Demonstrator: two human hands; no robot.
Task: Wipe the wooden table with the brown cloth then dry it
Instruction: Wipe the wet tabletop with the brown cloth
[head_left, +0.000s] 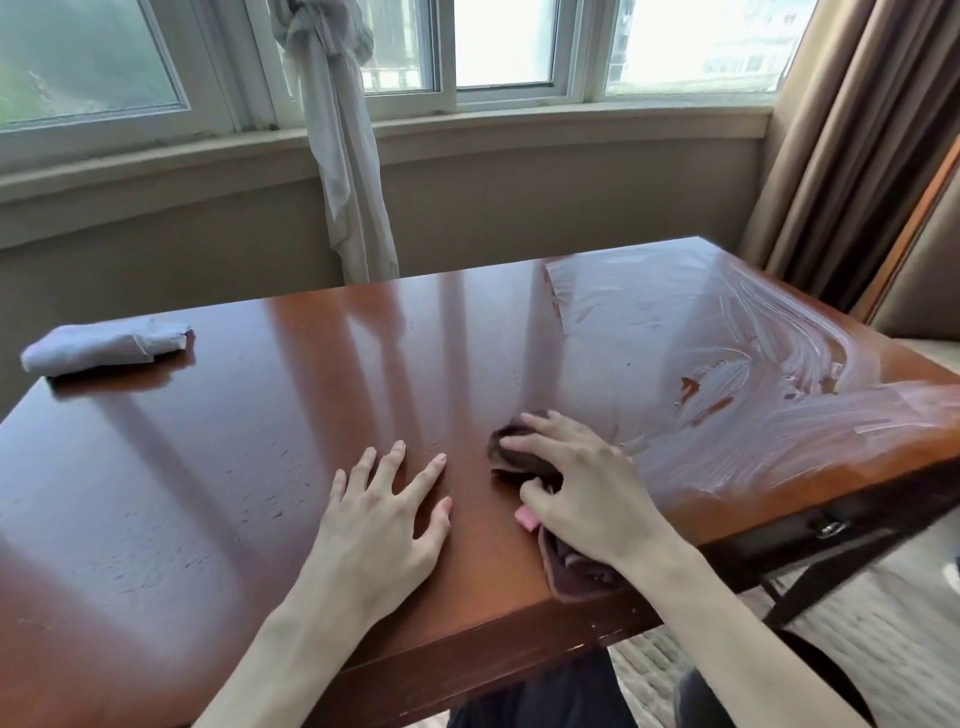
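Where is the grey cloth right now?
Head view: the grey cloth lies folded at the table's far left corner, apart from both hands.

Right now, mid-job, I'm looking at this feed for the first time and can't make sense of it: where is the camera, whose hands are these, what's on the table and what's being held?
There is no machine here. The single picture comes from a wide-angle camera worn on a person's head, looking forward and down, so the arms reach in from the bottom edge. The left hand lies flat on the wooden table with its fingers spread, holding nothing. The right hand presses down on the brown cloth, fingers bent over it; part of the cloth hangs over the near edge. To the right of that hand the tabletop shows whitish wet streaks, so that side has been wiped; the left side looks dry. A folded grey cloth lies at the far left corner, untouched. Beyond the table are windows and curtains.
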